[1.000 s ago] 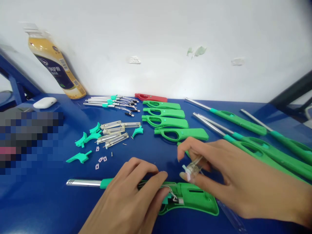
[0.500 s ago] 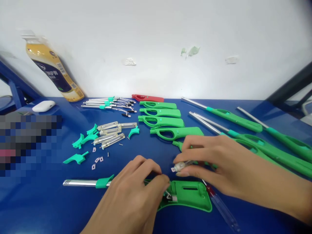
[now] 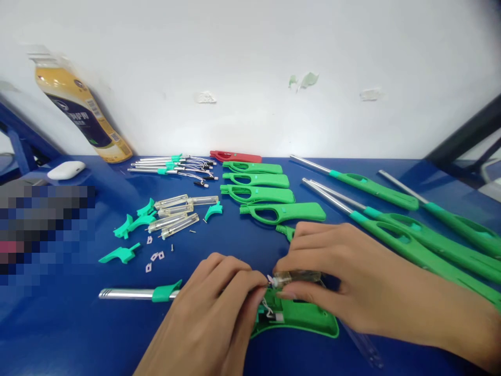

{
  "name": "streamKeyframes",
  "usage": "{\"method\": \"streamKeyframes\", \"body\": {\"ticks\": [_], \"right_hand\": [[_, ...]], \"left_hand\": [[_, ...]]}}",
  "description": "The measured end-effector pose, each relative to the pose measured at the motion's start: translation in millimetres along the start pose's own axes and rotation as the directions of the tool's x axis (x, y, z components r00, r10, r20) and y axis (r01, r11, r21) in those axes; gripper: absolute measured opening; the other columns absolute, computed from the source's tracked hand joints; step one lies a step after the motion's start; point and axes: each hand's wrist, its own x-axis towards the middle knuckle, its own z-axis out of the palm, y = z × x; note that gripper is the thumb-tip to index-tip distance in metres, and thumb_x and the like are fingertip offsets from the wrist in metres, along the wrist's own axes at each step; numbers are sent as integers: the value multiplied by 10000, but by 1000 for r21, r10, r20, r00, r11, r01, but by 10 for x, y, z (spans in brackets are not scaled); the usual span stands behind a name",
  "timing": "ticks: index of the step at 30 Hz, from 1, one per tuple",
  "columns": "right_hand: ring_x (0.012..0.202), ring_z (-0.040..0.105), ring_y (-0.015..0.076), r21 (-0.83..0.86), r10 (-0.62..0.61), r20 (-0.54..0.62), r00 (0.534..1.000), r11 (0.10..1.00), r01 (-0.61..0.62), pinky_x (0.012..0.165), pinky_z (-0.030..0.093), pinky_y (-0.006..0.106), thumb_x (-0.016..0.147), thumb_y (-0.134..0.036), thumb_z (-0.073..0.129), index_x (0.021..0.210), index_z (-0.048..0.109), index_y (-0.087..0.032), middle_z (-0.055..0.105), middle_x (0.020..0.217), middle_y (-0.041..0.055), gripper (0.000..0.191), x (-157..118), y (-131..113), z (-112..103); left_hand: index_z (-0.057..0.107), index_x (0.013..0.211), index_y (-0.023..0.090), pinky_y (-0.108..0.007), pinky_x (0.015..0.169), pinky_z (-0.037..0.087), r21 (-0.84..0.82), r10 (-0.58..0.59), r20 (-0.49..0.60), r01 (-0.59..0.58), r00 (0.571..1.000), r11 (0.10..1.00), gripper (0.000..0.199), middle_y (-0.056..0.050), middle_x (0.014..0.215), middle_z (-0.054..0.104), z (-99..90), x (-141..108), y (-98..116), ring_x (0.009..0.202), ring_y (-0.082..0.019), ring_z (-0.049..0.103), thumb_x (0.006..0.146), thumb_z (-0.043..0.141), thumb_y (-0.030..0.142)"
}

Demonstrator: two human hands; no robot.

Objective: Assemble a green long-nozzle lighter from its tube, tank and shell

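My right hand (image 3: 332,256) pinches a clear lighter fuel tank (image 3: 300,277) between thumb and fingers. A small pale clip (image 3: 270,280) sits at the tank's left tip, close to my left fingertips. My left hand (image 3: 219,303) is closed, thumb against fingers; what it grips is hidden. Under both hands lies an open green lighter half-shell (image 3: 309,318), with white wires (image 3: 267,307) and a black igniter part in it. From its left side runs a metal lighter tube (image 3: 127,294) with a teal collar (image 3: 165,292).
To the left lie spare fuel tanks (image 3: 180,225), teal triggers (image 3: 122,253) and pale clips (image 3: 148,267). Behind are wired tubes (image 3: 152,170) and green handles (image 3: 289,211). Long green lighters (image 3: 395,237) lie right. A screwdriver (image 3: 362,344) is partly under my right hand.
My right hand has brought the fuel tank left and down, over the half-shell. Its tip now meets my left fingertips, which have risen slightly.
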Motion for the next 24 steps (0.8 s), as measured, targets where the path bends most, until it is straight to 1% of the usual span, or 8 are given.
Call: {"method": "streamKeyframes", "body": {"ticks": [4,9,13,18,24], "right_hand": [[833,641,118,-6,-1,-18,1000,1000,1,834,439,302,1127,-373,669,1100,813,-281,720,864,-65,173,-5,-1,-10],[889,650,121,-13,-21,-55,998,1000,20,790,446,295,1111,-371,702,1084,801,-293,737,951,-55,129,-15,17,-3],[907,668,111,-14,-37,-100,994,999,35,776,456,281,1092,-329,729,1081,794,-286,742,984,-55,79,-8,26,1],[935,672,123,-26,-29,-117,993,999,27,788,464,288,1084,-299,737,1100,785,-289,744,1014,-48,52,7,35,7],[948,663,118,-39,-34,-120,992,999,30,790,457,284,1068,-288,759,1089,765,-296,734,1017,-64,23,8,45,11]], "left_hand": [[616,1187,279,-275,895,571,-15,-25,0,25,1000,1000,229,50,1058,729,11,10,-12,948,-145,687,1106,556,72],[616,1194,287,-267,885,568,-26,-31,1,31,1000,999,237,56,1054,728,13,7,-30,940,-135,697,1115,538,77],[622,1192,286,-268,877,570,-40,-49,15,49,999,998,222,52,1061,728,6,-5,-18,937,-135,701,1117,549,91],[629,1196,285,-266,874,569,-48,-51,14,52,999,998,233,54,1060,731,16,-11,-22,945,-132,708,1109,558,81],[613,1185,286,-268,871,568,-28,-49,0,49,999,998,211,57,1052,726,35,14,-12,919,-131,706,1120,541,99]]}}
